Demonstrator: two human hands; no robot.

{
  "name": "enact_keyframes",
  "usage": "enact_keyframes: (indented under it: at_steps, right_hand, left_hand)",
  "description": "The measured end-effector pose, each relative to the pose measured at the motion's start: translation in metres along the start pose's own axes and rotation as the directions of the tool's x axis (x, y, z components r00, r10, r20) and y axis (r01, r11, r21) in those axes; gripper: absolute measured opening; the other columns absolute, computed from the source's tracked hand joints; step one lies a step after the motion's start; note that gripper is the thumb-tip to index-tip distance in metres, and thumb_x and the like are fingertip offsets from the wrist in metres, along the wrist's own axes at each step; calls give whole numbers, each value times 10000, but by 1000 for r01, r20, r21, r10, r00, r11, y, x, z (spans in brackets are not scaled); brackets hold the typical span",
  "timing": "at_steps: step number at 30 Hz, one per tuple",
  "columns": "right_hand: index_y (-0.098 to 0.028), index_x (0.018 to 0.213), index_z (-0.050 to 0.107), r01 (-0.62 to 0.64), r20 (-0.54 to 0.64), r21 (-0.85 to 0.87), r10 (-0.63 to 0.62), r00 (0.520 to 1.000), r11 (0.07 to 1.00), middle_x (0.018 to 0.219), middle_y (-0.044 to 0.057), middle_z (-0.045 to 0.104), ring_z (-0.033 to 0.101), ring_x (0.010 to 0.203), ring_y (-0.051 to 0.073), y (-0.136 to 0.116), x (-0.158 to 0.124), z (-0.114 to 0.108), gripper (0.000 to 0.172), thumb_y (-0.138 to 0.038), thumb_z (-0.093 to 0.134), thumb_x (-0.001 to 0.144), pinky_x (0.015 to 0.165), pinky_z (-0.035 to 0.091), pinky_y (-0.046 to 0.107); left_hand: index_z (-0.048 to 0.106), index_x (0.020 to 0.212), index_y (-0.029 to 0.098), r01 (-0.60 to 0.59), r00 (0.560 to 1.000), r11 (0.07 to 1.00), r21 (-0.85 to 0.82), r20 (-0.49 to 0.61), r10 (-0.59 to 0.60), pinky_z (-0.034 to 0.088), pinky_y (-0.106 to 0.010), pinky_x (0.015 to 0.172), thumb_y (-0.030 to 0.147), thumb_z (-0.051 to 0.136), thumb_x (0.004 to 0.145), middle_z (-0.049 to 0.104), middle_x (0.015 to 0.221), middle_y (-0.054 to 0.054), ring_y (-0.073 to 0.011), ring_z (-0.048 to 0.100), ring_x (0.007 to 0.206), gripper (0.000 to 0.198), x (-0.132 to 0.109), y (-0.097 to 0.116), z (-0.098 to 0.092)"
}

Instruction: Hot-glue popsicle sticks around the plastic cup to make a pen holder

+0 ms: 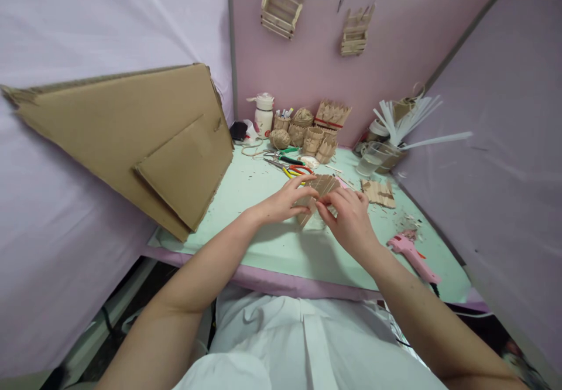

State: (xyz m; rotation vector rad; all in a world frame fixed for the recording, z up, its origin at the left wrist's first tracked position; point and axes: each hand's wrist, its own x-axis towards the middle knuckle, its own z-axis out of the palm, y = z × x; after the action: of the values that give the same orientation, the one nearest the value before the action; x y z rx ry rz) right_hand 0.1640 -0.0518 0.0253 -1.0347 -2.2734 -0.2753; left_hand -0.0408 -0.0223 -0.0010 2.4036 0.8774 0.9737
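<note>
A small brown cardboard-and-stick craft box (327, 184) stands on the light green table in front of me, partly covered by my hands. Around its left side, the fingers of my left hand (294, 198) are curved and grip it. My right hand (350, 214) is at its near right edge, thumb and fingertips pinched together close to my left fingertips. Whatever lies in that pinch is too small or hidden to name.
Scissors and pliers (292, 161) lie behind the box. Twine balls (280, 139), stick cups (313, 141) and a white bottle (264, 116) line the back. At right are a pink glue gun (413, 255), a stick panel (378, 194) and a plastic cup (369, 158). Cardboard (109, 144) leans left.
</note>
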Motion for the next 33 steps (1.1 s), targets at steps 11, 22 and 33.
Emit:
enact_keyframes:
  at_steps: [11,22,33]
  right_hand:
    - [-225,1550,110,-261,-178,280,317,931,924,1391,197,407,493,1219,329,20,-55,33,1015,-532,714,793,951,460,547]
    - [-176,1563,-157,-429,-7,421,476,879,799,1568,268,201,334,1411,385,13,-60,73,1294,-572,748,728,1090,364,601]
    - [-180,1570,-48,-471,25,461,519,854,752,1558,256,252,388,1386,367,3,-53,67,1218,-507,765,724,1070,405,571]
  left_hand:
    - [83,1581,283,181,984,972,-147,34,-178,187,-513,1239,322,871,636,122,1659,-150,-310,103,1546,1231,-6,-13,-1]
    - [184,1557,187,216,974,864,-455,162,-158,297,-502,1179,329,900,571,398,1530,-229,-336,363,1453,1226,6,-47,16]
    - [340,1507,188,198,979,842,-502,143,-145,357,-509,1140,272,916,547,483,1472,-206,-357,450,1387,1123,6,-47,19]
